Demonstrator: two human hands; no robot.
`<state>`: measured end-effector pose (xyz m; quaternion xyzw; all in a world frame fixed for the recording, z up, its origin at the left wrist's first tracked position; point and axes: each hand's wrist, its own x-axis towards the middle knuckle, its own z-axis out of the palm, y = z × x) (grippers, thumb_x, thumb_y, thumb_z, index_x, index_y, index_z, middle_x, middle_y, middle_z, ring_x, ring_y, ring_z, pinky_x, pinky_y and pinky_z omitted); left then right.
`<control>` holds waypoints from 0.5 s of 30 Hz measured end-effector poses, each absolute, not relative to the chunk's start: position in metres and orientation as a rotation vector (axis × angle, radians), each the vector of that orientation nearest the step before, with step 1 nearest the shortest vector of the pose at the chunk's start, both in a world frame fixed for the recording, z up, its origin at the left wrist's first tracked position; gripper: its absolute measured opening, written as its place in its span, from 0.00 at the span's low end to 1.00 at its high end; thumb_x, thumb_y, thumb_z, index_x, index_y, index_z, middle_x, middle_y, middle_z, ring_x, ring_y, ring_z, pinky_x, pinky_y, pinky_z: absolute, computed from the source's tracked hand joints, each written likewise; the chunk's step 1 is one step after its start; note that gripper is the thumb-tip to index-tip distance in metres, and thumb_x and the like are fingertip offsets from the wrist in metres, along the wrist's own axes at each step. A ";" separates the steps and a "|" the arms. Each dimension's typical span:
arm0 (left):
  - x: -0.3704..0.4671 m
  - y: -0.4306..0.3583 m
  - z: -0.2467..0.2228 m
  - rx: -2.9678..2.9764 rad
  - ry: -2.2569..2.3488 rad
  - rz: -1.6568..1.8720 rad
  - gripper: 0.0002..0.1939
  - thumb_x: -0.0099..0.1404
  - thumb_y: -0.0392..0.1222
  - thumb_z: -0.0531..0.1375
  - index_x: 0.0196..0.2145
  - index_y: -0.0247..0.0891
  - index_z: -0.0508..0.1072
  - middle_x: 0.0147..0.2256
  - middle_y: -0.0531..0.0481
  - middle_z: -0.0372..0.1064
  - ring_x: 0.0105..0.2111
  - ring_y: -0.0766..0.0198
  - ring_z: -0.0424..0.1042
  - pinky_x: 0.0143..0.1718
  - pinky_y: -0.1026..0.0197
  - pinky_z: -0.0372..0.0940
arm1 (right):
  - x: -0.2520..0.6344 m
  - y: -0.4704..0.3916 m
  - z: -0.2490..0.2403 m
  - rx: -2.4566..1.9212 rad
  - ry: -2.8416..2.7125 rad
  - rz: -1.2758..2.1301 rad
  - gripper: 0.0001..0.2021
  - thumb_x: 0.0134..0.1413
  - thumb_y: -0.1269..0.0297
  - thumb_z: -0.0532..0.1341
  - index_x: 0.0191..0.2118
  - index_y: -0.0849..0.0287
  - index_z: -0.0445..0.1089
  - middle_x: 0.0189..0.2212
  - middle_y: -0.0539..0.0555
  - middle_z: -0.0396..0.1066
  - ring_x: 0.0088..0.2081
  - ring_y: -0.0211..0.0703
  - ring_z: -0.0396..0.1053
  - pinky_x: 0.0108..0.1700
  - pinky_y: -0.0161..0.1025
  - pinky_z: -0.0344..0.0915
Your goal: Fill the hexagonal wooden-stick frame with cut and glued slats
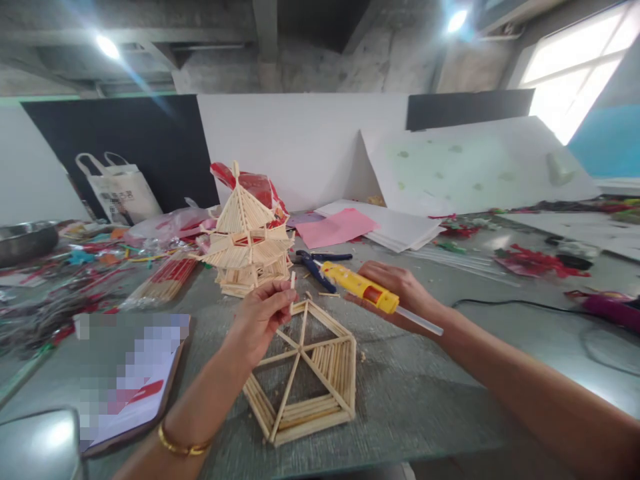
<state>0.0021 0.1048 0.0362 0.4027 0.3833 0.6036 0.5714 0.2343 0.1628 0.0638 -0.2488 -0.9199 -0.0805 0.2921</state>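
Observation:
My left hand [265, 311] pinches a short wooden stick [293, 283] upright between thumb and fingers. In my right hand [395, 287] is a yellow glue gun [360, 287], its tip pointing left toward the stick without touching it; a clear glue stick sticks out of its back. Below both hands lies a hexagonal frame of wooden sticks [300, 348] with spokes meeting at the centre. Rows of sticks fill its right section, and others line the lower and lower-left edges. Behind my left hand stands a tiered stick pagoda [245, 247].
Blue-handled pliers [320, 270] lie beyond the frame. A tablet-like screen [135, 380] sits at left, near bundled sticks [163, 279]. Pink paper [337, 228] and white sheets [400, 230] are at the back. A black cable [520, 305] runs along the right.

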 end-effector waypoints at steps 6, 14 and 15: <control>0.005 0.105 0.036 1.090 1.033 1.526 0.10 0.48 0.40 0.64 0.28 0.34 0.69 0.22 0.56 0.65 0.19 0.75 0.57 0.22 0.70 0.52 | 0.233 0.157 0.062 -0.589 -2.495 -0.142 0.14 0.55 0.53 0.53 0.29 0.60 0.61 0.24 0.52 0.62 0.26 0.37 0.60 0.29 0.33 0.54; 0.009 0.106 0.032 1.300 1.220 1.538 0.11 0.49 0.42 0.64 0.29 0.34 0.69 0.22 0.58 0.62 0.21 0.73 0.57 0.23 0.69 0.53 | 0.236 0.156 0.062 -0.492 -2.518 -0.108 0.10 0.55 0.59 0.53 0.29 0.60 0.60 0.23 0.51 0.61 0.26 0.36 0.57 0.28 0.33 0.52; 0.009 0.106 0.032 1.325 1.243 1.530 0.11 0.49 0.42 0.64 0.29 0.35 0.69 0.22 0.58 0.62 0.21 0.73 0.57 0.23 0.69 0.53 | 0.236 0.156 0.061 -0.492 -2.537 -0.100 0.08 0.54 0.61 0.53 0.29 0.60 0.60 0.24 0.51 0.61 0.26 0.36 0.57 0.28 0.33 0.52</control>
